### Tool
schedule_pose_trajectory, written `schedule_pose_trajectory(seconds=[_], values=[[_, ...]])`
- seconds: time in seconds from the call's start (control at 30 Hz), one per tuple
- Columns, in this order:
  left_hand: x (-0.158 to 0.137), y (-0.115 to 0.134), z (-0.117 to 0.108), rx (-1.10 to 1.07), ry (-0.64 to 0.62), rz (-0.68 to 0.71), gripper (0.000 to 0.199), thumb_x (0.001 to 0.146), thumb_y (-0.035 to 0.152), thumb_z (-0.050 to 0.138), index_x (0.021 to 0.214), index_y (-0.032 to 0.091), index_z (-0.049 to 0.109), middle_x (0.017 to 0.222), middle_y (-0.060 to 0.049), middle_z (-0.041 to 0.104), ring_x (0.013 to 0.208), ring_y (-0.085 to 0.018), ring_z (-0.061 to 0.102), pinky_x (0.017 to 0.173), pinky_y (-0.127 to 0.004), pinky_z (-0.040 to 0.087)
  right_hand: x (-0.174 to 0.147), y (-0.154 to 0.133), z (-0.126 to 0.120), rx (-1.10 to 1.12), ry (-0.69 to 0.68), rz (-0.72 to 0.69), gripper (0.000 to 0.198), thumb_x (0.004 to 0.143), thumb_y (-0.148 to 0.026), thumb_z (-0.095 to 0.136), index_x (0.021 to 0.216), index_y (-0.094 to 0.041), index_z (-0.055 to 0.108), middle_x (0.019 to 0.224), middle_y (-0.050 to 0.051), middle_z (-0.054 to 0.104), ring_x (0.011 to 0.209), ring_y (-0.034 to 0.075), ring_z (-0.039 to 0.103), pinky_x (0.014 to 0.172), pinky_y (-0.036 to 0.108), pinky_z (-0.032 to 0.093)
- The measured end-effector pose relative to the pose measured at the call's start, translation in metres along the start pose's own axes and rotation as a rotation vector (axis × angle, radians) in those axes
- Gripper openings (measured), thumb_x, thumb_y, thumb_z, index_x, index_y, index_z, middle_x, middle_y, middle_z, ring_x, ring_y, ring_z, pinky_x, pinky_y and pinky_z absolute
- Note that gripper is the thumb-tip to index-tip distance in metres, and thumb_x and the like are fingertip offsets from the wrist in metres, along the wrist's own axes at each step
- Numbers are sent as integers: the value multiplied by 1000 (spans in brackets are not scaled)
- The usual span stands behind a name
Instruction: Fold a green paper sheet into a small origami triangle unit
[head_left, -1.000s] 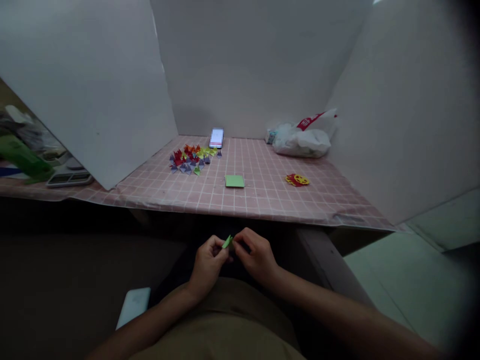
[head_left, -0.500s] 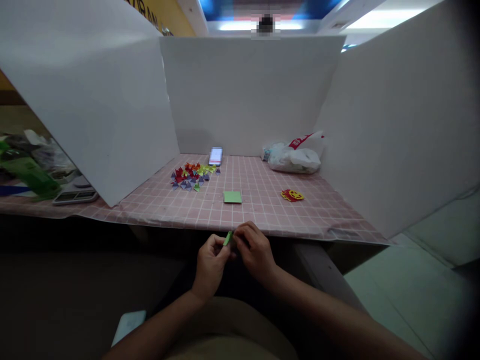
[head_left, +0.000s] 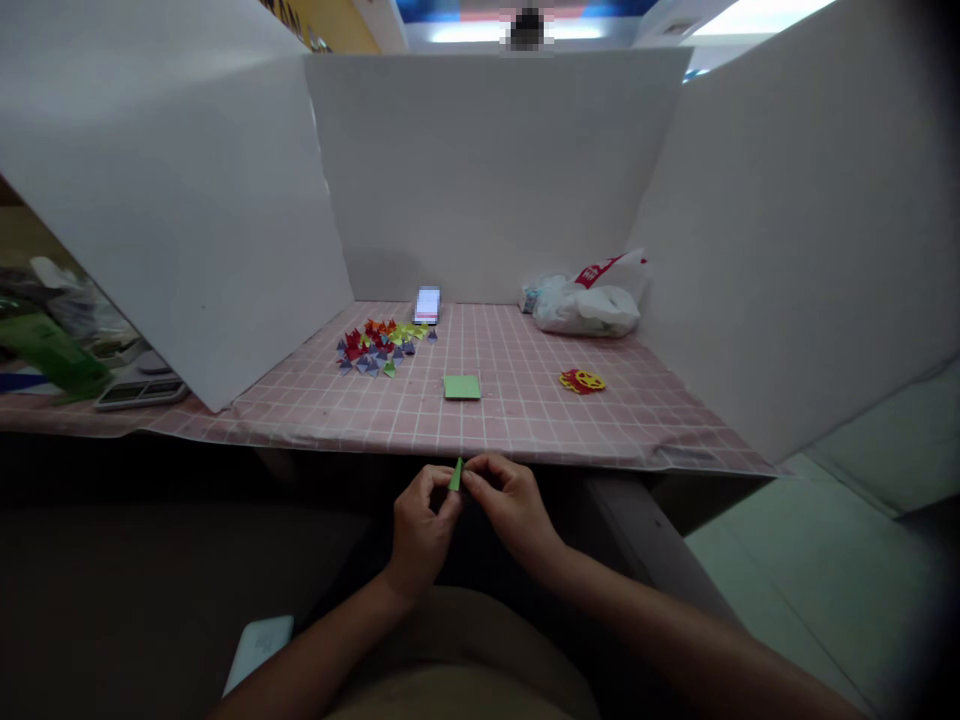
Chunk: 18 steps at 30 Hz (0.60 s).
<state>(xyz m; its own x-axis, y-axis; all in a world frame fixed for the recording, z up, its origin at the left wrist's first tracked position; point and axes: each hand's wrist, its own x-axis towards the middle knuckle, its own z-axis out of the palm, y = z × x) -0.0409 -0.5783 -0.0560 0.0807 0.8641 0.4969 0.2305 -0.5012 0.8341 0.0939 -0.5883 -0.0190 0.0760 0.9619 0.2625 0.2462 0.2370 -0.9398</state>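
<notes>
- A small piece of bright green paper, folded to a narrow point (head_left: 456,476), is held up between the two hands, in front of the near table edge and over the person's lap.
- The left hand (head_left: 420,525) has a narrow grip, its thumb and fingers pinching the paper from the left side.
- The right hand (head_left: 519,508) has thumb and forefinger drawn close together at the paper's right edge; whether they pinch it too cannot be told.
- Beyond the hands, a square pad of light green paper (head_left: 462,387) lies flat on a table covered with a pink, white-gridded cloth (head_left: 517,425).
- Left of the pad and farther back sits a loose cluster of small pointed folded-paper pieces (head_left: 373,350) in red, orange, yellow and purple, with a green one at its near edge.
- Right of the pad lie overlapping flat yellow and red cut-out shapes (head_left: 582,381).
- Behind the cluster, a phone with a lit screen (head_left: 427,305) leans upright near the back white panel (head_left: 487,180).
- At the back right rests a crumpled white plastic bag with red print (head_left: 589,308).
</notes>
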Motion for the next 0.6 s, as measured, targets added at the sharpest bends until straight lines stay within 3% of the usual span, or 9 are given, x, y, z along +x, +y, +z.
schedule_pose_trajectory(seconds=[0.6], values=[[-2, -3, 1, 42, -16, 47, 5, 86, 19, 57, 85, 19, 61, 87, -4, 68, 81, -17, 64, 74, -28, 48, 1, -1, 1, 253, -59, 169, 12, 74, -26, 61, 69, -15, 63, 66, -1, 59, 64, 12, 50, 64, 26, 40]])
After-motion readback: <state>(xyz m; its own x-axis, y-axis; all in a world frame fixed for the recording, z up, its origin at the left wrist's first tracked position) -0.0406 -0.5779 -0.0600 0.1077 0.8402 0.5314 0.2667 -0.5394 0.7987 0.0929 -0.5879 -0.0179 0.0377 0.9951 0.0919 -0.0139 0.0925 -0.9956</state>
